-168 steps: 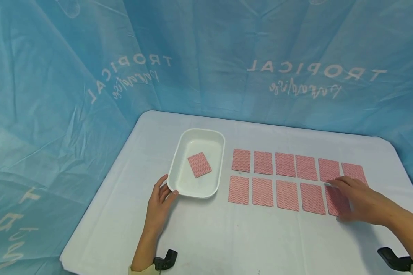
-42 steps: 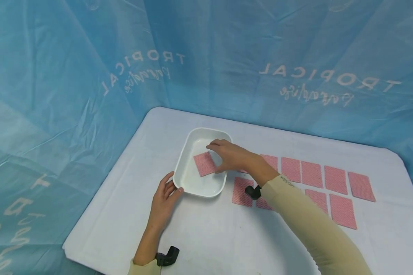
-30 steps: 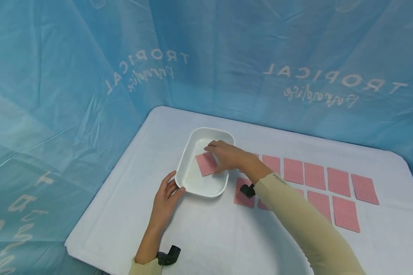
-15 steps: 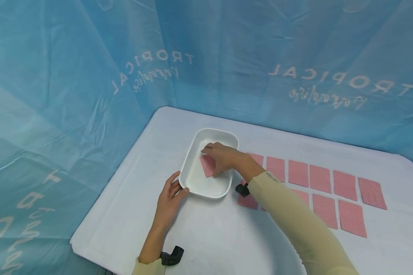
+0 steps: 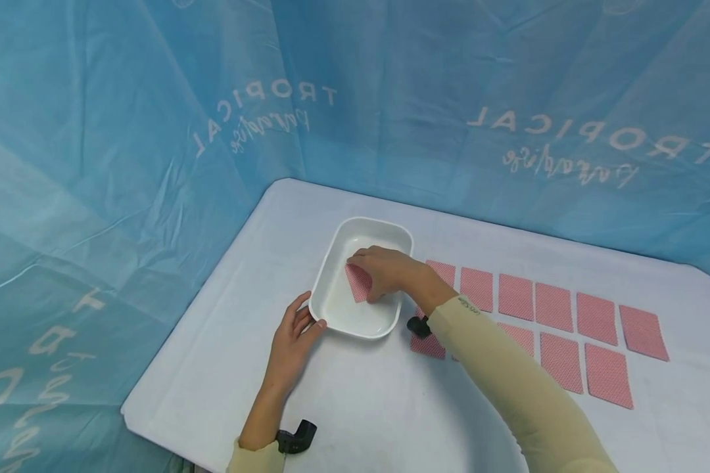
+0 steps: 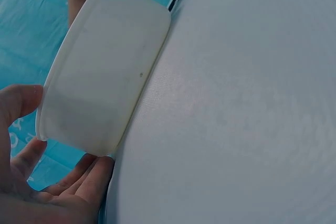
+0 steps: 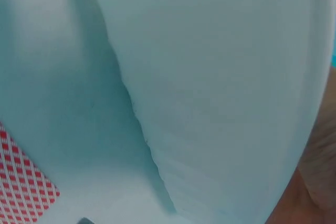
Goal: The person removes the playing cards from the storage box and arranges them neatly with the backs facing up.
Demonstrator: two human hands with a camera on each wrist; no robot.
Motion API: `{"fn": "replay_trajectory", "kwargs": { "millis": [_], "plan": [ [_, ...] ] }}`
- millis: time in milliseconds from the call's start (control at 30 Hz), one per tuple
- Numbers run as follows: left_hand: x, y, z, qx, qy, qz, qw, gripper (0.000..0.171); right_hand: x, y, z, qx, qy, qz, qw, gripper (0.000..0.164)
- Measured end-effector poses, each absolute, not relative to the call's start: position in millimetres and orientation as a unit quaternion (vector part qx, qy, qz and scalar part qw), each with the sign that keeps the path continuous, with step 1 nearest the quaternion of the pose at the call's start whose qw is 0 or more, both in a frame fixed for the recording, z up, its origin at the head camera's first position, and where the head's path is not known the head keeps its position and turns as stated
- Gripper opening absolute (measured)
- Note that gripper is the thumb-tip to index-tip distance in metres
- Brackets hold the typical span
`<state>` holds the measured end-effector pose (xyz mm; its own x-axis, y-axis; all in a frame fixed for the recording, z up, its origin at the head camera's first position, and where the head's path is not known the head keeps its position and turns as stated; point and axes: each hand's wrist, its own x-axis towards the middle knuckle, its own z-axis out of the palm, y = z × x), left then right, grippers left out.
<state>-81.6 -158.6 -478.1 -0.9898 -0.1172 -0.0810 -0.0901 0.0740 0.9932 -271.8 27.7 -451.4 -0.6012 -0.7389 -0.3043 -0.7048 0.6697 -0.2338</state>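
Note:
A white rectangular tray (image 5: 357, 327) stands on the left half of the table. My left hand (image 5: 290, 345) holds its near left corner; in the left wrist view the thumb lies on the rim (image 6: 44, 103) and the fingers touch low on the side. My right hand (image 5: 384, 270) reaches over the right rim into the tray. Thumb and fingers pinch a red-patterned playing card (image 5: 357, 284) by opposite edges, and the card looks slightly bowed. The hand covers its right part. In the right wrist view the tray's outer wall (image 7: 220, 87) hides the fingers.
Several face-down playing cards (image 5: 553, 306) lie in two rows right of the tray, some hidden under the right sleeve (image 5: 509, 381). One card corner (image 7: 23, 182) shows in the right wrist view. A blue printed curtain (image 5: 420, 118) hangs behind the white table (image 5: 355, 407).
My right hand has come from the right end of the card rows into the tray and closed in on the card there. The left hand stays at the tray's corner.

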Motion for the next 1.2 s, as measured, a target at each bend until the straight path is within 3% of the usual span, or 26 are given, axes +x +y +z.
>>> {"fn": "replay_trajectory", "kwargs": {
  "millis": [400,1200],
  "plan": [
    [-83.3,-156.5,-476.2,0.062,-0.734,-0.676,0.012,0.059,-266.6,32.9,-444.7,-0.397,0.895,-0.04,0.199,0.084],
    [-80.6,-158.2,-476.7,0.079,-0.734,-0.674,0.007,0.059,-263.8,33.5,-450.9,-0.426,0.892,-0.04,0.144,0.078]
  ]
}}
